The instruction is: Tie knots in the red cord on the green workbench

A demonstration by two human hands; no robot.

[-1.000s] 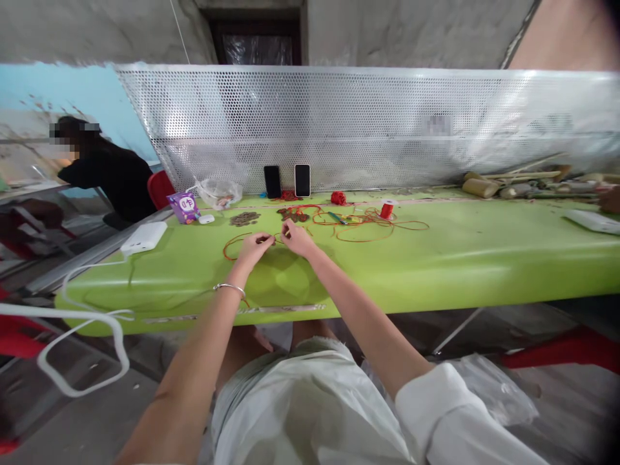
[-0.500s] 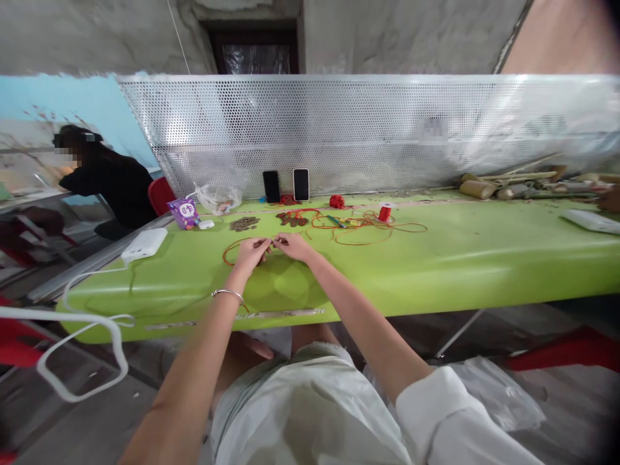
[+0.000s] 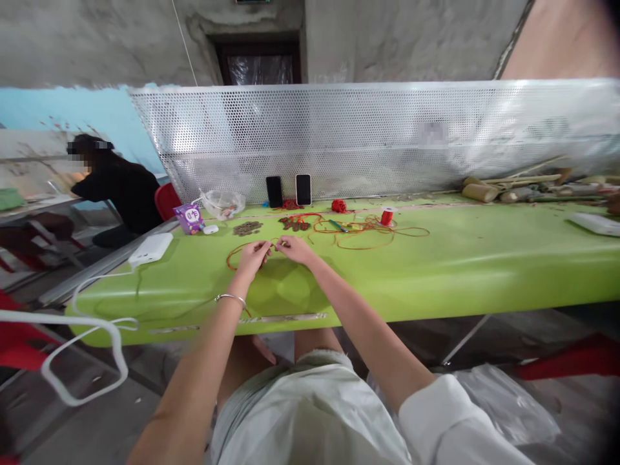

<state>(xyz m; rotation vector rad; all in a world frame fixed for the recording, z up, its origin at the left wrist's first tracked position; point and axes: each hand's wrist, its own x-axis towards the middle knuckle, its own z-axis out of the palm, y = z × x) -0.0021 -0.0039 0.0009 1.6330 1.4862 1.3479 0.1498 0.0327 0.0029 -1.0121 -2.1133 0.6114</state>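
Note:
My left hand (image 3: 255, 256) and my right hand (image 3: 293, 248) meet over the green table, fingertips pinched close together. A thin red cord (image 3: 231, 259) runs out from my left hand, loops on the table and hangs past the wrist. The pinched ends sit between both hands, mostly hidden by the fingers. Just beyond lie a heap of small brown pieces (image 3: 247, 228) and a cluster of dark pieces with red cord (image 3: 294, 223). Loose red cord (image 3: 365, 245) spreads to the right, near a red thread spool (image 3: 387, 217) and a green-handled tool (image 3: 338, 225).
Two phones (image 3: 274, 192) lean against the perforated metal screen (image 3: 378, 142). A red cord ball (image 3: 338, 206), a plastic bag (image 3: 223, 203), a purple packet (image 3: 189, 219) and a white power bank (image 3: 151, 248) stand around. Bamboo pieces (image 3: 513, 190) lie at right; a person in black (image 3: 119, 187) sits at left.
The view has shifted slightly, so the scene sits a little lower and further right. Both hands stay pinched together in nearly the same place over the table.

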